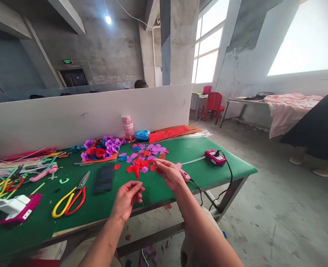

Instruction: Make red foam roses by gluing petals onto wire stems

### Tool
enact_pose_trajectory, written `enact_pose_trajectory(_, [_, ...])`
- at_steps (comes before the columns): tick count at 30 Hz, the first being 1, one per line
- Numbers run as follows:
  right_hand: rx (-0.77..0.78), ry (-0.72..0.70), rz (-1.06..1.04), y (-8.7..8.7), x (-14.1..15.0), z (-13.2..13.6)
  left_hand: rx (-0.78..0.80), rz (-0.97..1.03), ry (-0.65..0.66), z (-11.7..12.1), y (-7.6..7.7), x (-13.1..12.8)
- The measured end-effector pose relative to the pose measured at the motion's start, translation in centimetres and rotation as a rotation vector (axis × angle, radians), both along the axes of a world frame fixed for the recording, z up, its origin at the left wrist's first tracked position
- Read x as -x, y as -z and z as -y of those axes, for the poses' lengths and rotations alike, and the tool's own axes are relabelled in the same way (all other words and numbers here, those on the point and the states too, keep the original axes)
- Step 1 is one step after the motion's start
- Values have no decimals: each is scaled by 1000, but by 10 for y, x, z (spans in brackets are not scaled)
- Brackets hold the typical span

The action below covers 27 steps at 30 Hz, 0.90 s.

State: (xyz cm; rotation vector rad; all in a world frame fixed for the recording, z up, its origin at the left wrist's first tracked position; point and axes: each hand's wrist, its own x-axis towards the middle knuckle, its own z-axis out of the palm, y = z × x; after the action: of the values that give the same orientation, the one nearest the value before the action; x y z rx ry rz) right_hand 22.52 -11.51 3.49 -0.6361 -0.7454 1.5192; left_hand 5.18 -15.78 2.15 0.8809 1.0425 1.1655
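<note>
My left hand (127,198) is closed in a pinch around a thin stem, with a red paper flower piece (135,171) at its top. To its right, my right hand (167,173) has thumb and fingers pressed together on what looks like a red paper petal (152,161), mostly covered by the fingertips. Behind both hands lie loose red, purple and blue petals (156,149). A pink glue gun (184,173) rests just beyond my right wrist, its cord hanging over the table edge. Finished purple and red flowers (100,152) are heaped at the back.
Red-and-yellow scissors (71,200) and a dark, blurred rectangle (103,180) lie left on the green table (230,168). Farther left are a second pink glue gun (45,172), stems and a power strip (22,211). A pink bottle (127,128) stands behind. A person (317,126) is at right.
</note>
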Motion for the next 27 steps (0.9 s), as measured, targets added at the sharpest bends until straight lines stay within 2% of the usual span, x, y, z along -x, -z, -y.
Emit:
enact_pose_trajectory(10, [-42,16,132,5,22,6,-2,-23,-57,-8,-6,-5])
enact_pose_trajectory(14, [-47,57,108,5,19,7,-10,-48,-37,-9,-6,-5])
enact_pose_trajectory(18, [-32,-7,130,4,11,10,-120,-159,-53,-24,-8,6])
enact_pose_trajectory(23, [-97,-37,464,4,15,24,-426,-319,-166,-60,-12,29])
enact_pose_trajectory(25, [-147,-16,687,6,20,34,-452,-270,-132,-68,-9,34])
enact_pose_trajectory(27, [-322,-29,963,9,24,48,-441,-215,-93,-69,-2,37])
